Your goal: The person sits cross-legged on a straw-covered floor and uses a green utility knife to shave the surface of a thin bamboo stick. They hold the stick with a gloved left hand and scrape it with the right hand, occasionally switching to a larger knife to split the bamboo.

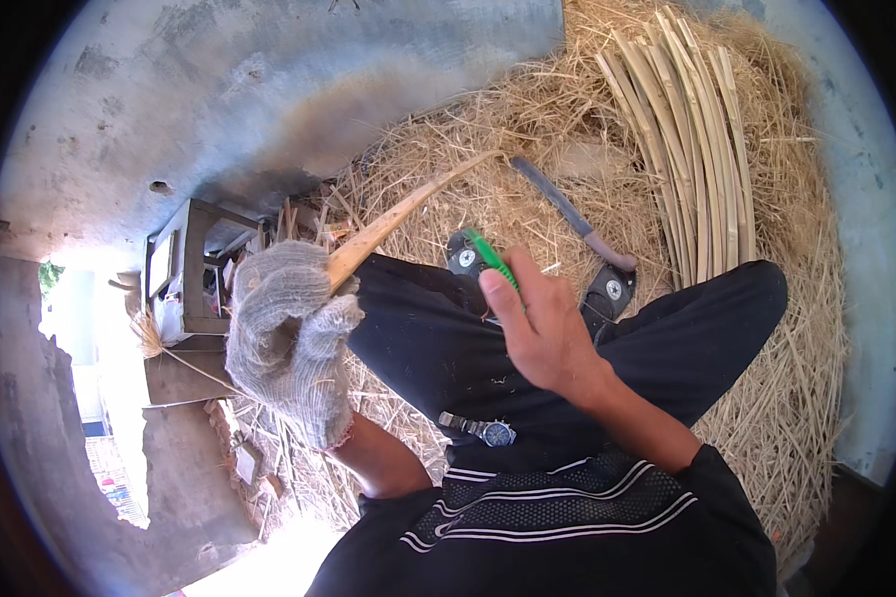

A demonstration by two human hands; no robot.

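Note:
My left hand (294,328), in a grey knit glove, grips the thick end of a tapering bamboo strip (393,224). The strip slants up and away to the right, and its thin far end curls over the straw. My bare right hand (553,328) is closed around a green-handled tool (492,261), which points up and left, apart from the strip. Its kind is unclear. Beyond that hand, a long dark tool with a brownish hooked end (567,209) lies on the straw near my feet. A metal-band wristwatch (495,433) rests on my lap.
Several split bamboo strips (702,159) lie bundled at the far right on loose straw (796,328). My feet wear dark footwear (612,291). A small open cabinet (194,274) holding clutter stands left against a grey wall (219,90). Light enters through an opening at the left.

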